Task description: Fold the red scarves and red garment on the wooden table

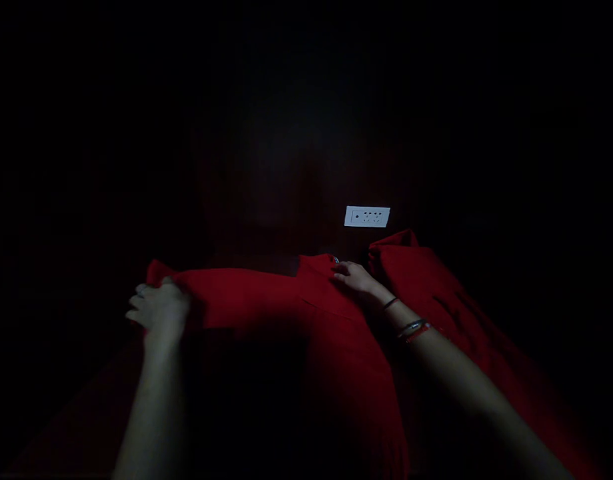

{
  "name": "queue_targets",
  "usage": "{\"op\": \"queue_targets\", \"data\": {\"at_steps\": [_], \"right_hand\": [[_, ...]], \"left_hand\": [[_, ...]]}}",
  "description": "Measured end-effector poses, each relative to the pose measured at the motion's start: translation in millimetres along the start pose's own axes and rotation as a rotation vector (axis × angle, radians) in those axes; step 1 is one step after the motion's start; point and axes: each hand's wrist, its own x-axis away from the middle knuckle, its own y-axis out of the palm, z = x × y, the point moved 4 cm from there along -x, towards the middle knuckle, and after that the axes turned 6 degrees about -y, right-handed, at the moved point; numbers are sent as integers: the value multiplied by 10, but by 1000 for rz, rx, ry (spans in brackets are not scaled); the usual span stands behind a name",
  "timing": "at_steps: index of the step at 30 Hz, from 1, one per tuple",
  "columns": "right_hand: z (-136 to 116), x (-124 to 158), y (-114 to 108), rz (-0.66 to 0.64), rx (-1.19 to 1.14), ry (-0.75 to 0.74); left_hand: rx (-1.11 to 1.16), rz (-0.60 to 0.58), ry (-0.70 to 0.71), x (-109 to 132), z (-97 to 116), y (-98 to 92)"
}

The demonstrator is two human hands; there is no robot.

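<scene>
A red scarf with a fringed lower end lies bent across the dark surface, one length running left and another toward me. My left hand, slightly blurred, is closed on the scarf's left end, where a fold of cloth sticks up beyond the fingers. At the far corner of the bend, my right hand pinches the edge beside a small pale tag. The right fingertips are partly hidden by darkness. Thin bracelets circle the right wrist.
A second folded red cloth extends along the right side, partly behind my right forearm. Beyond the scarf, a white power socket panel is set in the dark background. Deep shadow hides most of the surroundings.
</scene>
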Motion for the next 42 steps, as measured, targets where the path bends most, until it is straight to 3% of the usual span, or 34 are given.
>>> {"op": "queue_targets", "data": {"at_steps": [1,3,7,10,16,18,21,25,28,32,36,42], "right_hand": [[98,-78,-29,20,10,84],[260,-230,-91,41,25,229],[424,-512,-175,37,63,329],[492,-700,-161,21,101,368],[525,-1003,-3,-42,173,388],[534,-1060,39,-78,189,381],[579,-1087,36,-118,211,371],[646,-1060,-63,-136,243,339],[611,-1057,-73,-186,223,250],[437,-1095,73,-260,213,94],[268,-1112,186,-227,359,67],[221,-1036,-4,-92,438,70]], "left_hand": [[-26,32,-5,41,70,-7],[-46,5,116,159,418,45],[16,-302,584,295,1426,355],[33,-426,819,251,2017,624],[42,-457,1060,286,2674,1065],[4,-504,1156,348,2762,1160],[-68,-552,1175,343,2738,1190],[-89,-626,1188,291,2533,1026],[-13,-566,1199,283,2447,859],[63,-428,1038,248,2520,825],[-34,-427,859,232,2640,976],[-31,-397,640,145,2704,1014]]}}
